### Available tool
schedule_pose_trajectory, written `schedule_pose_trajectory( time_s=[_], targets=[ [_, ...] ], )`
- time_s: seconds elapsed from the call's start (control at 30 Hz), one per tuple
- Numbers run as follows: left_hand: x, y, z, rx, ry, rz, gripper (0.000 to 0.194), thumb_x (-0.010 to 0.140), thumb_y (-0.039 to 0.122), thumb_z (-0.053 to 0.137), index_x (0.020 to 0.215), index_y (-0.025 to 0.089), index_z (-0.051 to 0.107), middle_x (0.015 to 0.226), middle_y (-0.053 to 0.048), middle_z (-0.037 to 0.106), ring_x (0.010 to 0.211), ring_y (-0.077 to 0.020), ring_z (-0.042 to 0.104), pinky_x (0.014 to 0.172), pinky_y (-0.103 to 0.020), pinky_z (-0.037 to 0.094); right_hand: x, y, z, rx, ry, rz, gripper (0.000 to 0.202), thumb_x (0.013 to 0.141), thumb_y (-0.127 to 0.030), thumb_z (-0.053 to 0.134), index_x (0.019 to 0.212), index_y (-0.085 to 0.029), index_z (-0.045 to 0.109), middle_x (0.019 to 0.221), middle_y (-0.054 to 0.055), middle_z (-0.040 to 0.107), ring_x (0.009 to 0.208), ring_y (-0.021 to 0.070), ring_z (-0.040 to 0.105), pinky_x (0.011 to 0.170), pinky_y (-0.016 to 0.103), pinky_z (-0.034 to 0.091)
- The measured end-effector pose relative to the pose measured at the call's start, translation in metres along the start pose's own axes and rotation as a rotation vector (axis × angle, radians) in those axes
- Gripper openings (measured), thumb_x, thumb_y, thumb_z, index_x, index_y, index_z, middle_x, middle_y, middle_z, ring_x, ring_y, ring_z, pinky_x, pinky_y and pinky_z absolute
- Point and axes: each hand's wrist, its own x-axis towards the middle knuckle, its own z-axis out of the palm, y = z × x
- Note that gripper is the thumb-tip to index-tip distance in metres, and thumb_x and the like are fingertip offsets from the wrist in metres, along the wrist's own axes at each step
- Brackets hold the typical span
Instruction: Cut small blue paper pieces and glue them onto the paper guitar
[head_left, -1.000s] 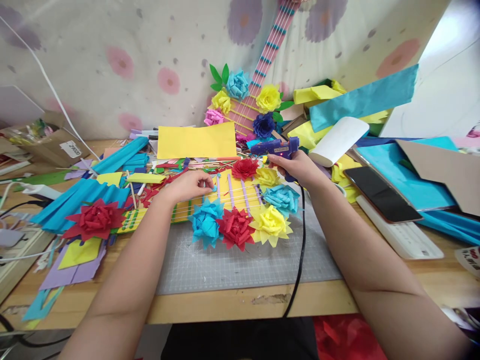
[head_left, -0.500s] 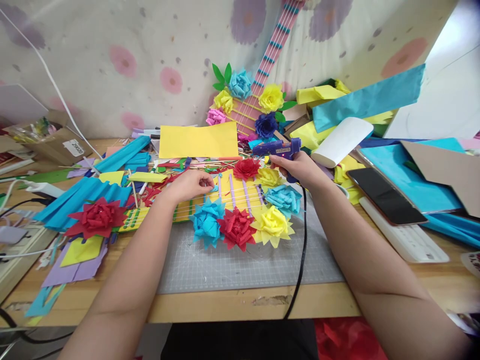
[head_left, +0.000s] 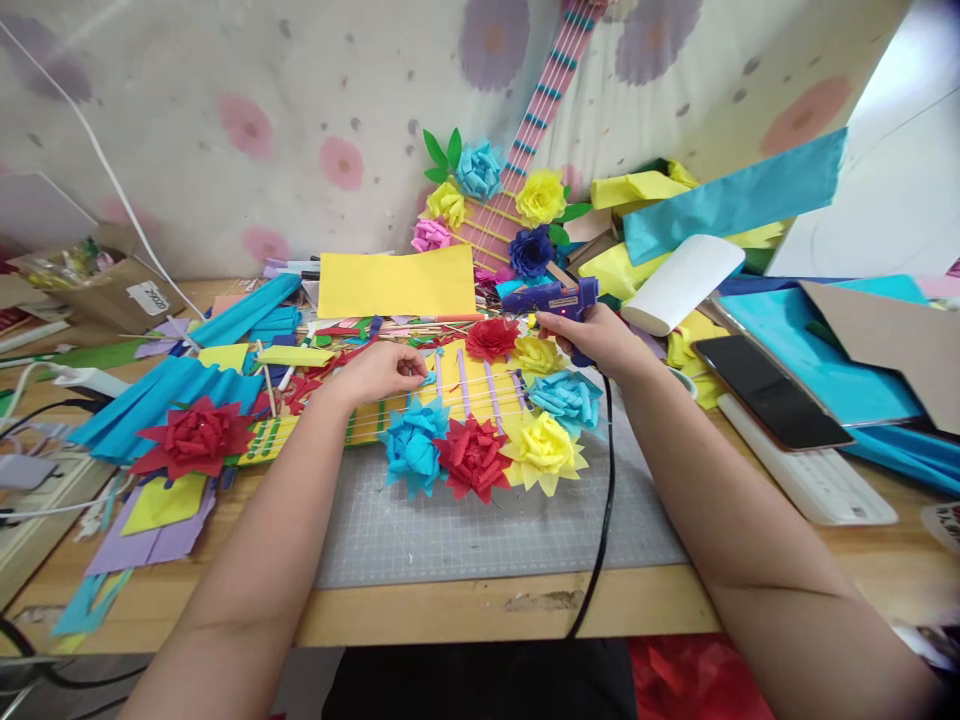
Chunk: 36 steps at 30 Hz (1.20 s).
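My right hand (head_left: 596, 335) is wrapped round a dark blue hot glue gun (head_left: 551, 297), its nozzle pointing left above a red paper flower (head_left: 492, 339). A black cord (head_left: 609, 500) hangs from its handle. My left hand (head_left: 390, 369) is closed in a pinch over a yellow paper guitar (head_left: 450, 362); a small bit of blue paper (head_left: 430, 379) shows at its fingertips. White strings and purple strips cross the guitar's body. Along its edge sit a blue flower (head_left: 412, 448), a red flower (head_left: 474, 457) and a yellow flower (head_left: 546, 447).
A grey cutting mat (head_left: 480, 545) lies under the guitar. Behind stands a pink paper guitar (head_left: 495, 215) with flowers. A phone (head_left: 772, 390) rests on a white keyboard (head_left: 817, 470) at right. Blue crepe paper (head_left: 165, 400) and a loose red flower (head_left: 196, 440) are at left.
Almost nothing differs. My left fingers have shifted very slightly, and the blue paper at their tips shows a little more. The glue gun stays in about the same place.
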Motion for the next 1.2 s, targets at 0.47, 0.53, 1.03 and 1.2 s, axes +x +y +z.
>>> schedule_pose_trajectory(
  time_s=[0.47,0.53,1.03,1.2],
  targets=[
    [0.001,-0.004,0.001,-0.005,-0.005,0.016,0.022,0.066,0.031,0.059,0.082,0.016,0.064,0.078,-0.002,0.066,0.070,-0.0162,0.060,0.063,-0.025,0.046,-0.019,-0.025,0.012,-0.116,-0.102,-0.070,0.044,0.069,-0.059,0.064,0.068,-0.015,0.057,0.049,-0.002,0.048,0.045,0.0073,0.042,0.043,0.022,0.032],
    [0.001,-0.004,0.002,0.013,0.003,0.021,0.021,0.065,0.030,0.059,0.081,0.016,0.062,0.077,-0.003,0.066,0.070,-0.0164,0.060,0.062,-0.026,0.047,-0.021,-0.026,0.018,-0.191,-0.126,-0.073,0.045,0.069,-0.061,0.063,0.070,-0.016,0.058,0.052,-0.001,0.052,0.047,0.0089,0.045,0.044,0.023,0.034],
    [-0.004,-0.002,-0.005,-0.027,-0.004,0.001,0.019,0.068,0.025,0.059,0.083,0.017,0.067,0.084,-0.002,0.072,0.079,-0.0171,0.065,0.068,-0.024,0.050,-0.017,-0.016,0.035,-0.312,-0.178,-0.128,0.051,0.071,-0.060,0.062,0.102,-0.020,0.068,0.079,0.003,0.068,0.066,0.0164,0.059,0.057,0.028,0.046],
    [-0.003,-0.003,-0.004,-0.046,-0.009,0.013,0.019,0.069,0.027,0.058,0.082,0.016,0.066,0.083,-0.003,0.071,0.078,-0.0166,0.064,0.069,-0.025,0.050,-0.017,-0.020,0.026,-0.279,-0.157,-0.114,0.048,0.070,-0.058,0.064,0.095,-0.018,0.068,0.069,0.002,0.066,0.058,0.0138,0.056,0.051,0.025,0.044]
  ],
)
